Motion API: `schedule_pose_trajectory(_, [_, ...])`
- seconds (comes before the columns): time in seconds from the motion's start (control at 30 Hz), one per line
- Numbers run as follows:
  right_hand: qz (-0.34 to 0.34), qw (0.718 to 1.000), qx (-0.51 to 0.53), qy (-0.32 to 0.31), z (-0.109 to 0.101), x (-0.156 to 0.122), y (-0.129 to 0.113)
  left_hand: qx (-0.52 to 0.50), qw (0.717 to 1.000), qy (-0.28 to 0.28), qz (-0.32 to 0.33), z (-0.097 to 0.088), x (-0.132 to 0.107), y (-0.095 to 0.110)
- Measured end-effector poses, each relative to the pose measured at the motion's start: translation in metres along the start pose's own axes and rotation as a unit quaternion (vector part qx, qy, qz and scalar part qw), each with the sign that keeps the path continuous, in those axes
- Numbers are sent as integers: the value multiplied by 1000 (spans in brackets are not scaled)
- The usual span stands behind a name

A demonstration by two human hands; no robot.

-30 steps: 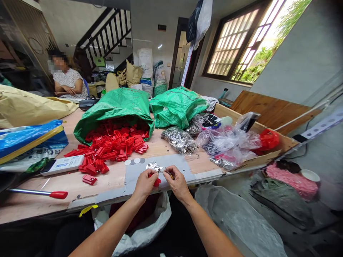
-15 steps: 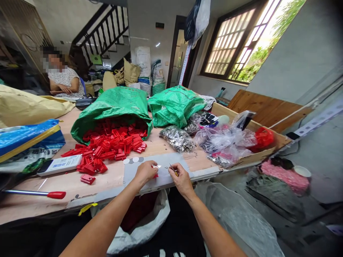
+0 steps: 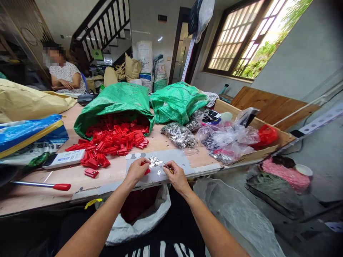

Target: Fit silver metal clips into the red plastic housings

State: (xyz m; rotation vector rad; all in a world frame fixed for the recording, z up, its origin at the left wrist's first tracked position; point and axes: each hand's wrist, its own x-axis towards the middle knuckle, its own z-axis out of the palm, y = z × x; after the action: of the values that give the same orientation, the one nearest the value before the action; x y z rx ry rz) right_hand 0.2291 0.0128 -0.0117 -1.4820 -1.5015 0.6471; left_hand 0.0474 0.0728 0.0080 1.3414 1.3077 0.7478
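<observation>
My left hand [image 3: 136,172] is closed on a small red plastic piece [image 3: 147,171], which is mostly hidden by the fingers. My right hand [image 3: 175,177] pinches a slim pointed tool [image 3: 166,166] with a thin dark tip and a bit of yellow handle; its exact kind is unclear. Between the hands, a little pile of shiny metal pieces [image 3: 154,161] lies on a grey sheet [image 3: 175,159] at the table's front edge. A few more metal bits are just below the pile. A heap of similar red plastic pieces [image 3: 115,141] spills from a green woven sack [image 3: 115,98] beyond my left hand.
A clear bag of metal parts [image 3: 179,135] and a wooden tray [image 3: 278,137] of plastic bags stand to the right. At left are a white box [image 3: 65,159] and a red-tipped lever [image 3: 61,187]. An open white sack [image 3: 160,210] hangs below the edge. A person [image 3: 66,78] sits across.
My left hand has moved left with the red piece, uncovering the pile of metal pieces. My right hand keeps the pointed tool and has shifted slightly. The camera view has moved a little.
</observation>
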Motion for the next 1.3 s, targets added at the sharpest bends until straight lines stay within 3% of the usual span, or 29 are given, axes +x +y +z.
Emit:
schedule_pose_trajectory(0.2, [-18,999,17,-31,0,-4,-17,-105,992,-65,-22,10,-28,1])
schedule_pose_trajectory(0.43, [-29,996,48,-64,6,-13,-32,-195,976,-93,-30,10,-48,-1])
schedule_pose_trajectory(0.7, [35,972,185,-142,14,-20,-25,-259,954,-146,-29,1,-65,-10])
schedule_pose_trajectory(0.8, [61,961,206,-173,17,-24,-25,-285,946,-143,-49,0,-71,-16])
schedule_pose_trajectory(0.9, [40,968,155,-194,13,-22,-21,-264,956,-110,-69,-4,-77,-25])
schedule_pose_trajectory(1.03, [2,992,-13,-122,-4,-7,-12,-235,966,-74,-81,-14,-87,-36])
schedule_pose_trajectory(1.13, [-26,983,-138,-118,-9,1,-7,-232,966,-60,-94,-22,-94,-41])
schedule_pose_trajectory(1.3, [-41,962,-241,-123,1,4,-10,-236,965,-43,-103,-24,-101,-46])
